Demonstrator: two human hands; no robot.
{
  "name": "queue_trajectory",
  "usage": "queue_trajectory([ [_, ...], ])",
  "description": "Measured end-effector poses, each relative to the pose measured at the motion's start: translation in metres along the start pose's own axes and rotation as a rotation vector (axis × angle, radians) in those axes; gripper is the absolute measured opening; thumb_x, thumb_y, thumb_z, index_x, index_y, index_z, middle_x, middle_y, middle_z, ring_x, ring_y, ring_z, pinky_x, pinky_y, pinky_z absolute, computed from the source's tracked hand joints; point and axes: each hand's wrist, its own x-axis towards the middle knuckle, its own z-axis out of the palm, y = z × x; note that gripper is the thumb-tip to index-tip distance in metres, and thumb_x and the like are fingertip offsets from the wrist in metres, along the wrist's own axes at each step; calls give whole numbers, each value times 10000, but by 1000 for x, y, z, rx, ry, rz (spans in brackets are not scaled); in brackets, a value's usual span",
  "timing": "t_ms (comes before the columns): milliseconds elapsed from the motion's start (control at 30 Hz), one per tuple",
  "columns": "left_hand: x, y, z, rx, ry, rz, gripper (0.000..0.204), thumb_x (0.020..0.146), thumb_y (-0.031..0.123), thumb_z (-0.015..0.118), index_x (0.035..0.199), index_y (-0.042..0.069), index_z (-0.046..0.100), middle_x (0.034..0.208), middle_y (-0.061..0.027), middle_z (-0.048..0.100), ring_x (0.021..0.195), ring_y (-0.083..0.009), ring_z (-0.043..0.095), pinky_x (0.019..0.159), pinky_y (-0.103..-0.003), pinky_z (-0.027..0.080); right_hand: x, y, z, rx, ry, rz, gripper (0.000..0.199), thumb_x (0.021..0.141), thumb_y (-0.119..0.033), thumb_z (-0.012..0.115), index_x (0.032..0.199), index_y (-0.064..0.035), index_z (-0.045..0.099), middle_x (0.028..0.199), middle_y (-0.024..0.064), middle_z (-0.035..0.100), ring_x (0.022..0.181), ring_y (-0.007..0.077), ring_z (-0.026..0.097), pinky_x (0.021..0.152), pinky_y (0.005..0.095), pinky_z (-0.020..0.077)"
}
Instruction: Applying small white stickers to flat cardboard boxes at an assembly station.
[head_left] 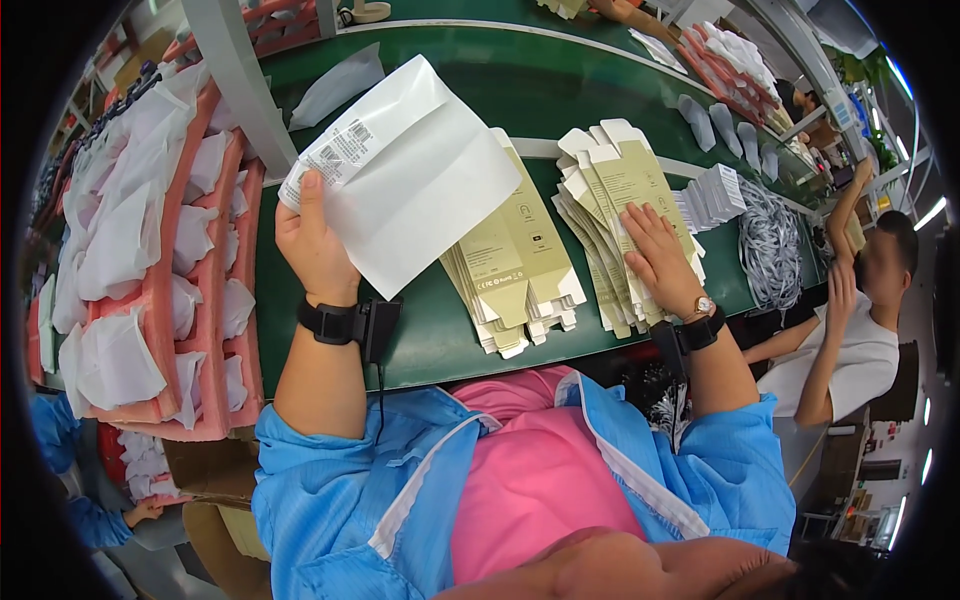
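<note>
My left hand (318, 250) grips a white label sheet (430, 175) by its lower left corner, thumb on top. A few printed stickers with barcodes sit along the sheet's left edge; the rest of it is bare. The raised sheet covers part of a stack of flat olive-green cartons (512, 255) on the green table. My right hand (660, 255) rests with its fingers extended on a second stack of such cartons (622, 180), fanned out to the right of the first. Nothing shows in the right hand's grasp.
Pink foam trays (165, 300) with white wrapped items are piled at the left, beside a metal post (235, 85). Small white boxes (715, 195) and a bundle of grey-white cords (772, 245) lie at the right. Another person (840, 345) is at the far right. A green belt (480, 85) runs behind.
</note>
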Motion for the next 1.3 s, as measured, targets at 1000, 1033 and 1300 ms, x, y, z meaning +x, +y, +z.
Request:
queue_trajectory([
  [1000, -24, 6, 10, 336, -371, 99, 213, 842, 143, 659, 971, -26, 638, 843, 5, 604, 737, -55, 527, 642, -199, 428, 150, -164, -66, 61, 393, -658, 235, 690, -69, 688, 918, -69, 631, 930, 46, 586, 889, 240, 546, 758, 327, 471],
  [1033, -24, 6, 9, 338, -367, 99, 213, 842, 143, 659, 971, -26, 638, 843, 5, 604, 737, -55, 527, 642, -199, 428, 152, -165, -65, 35, 398, -654, 200, 686, -70, 688, 879, -69, 634, 907, 39, 587, 873, 235, 547, 750, 322, 472],
  [1300, -16, 3, 8, 316, -174, 51, 207, 852, 147, 644, 976, -19, 636, 909, -33, 628, 767, -76, 554, 674, -206, 439, 143, -166, -65, 112, 476, -671, 130, 694, -25, 674, 805, -63, 616, 832, 35, 580, 822, 208, 555, 717, 300, 474],
])
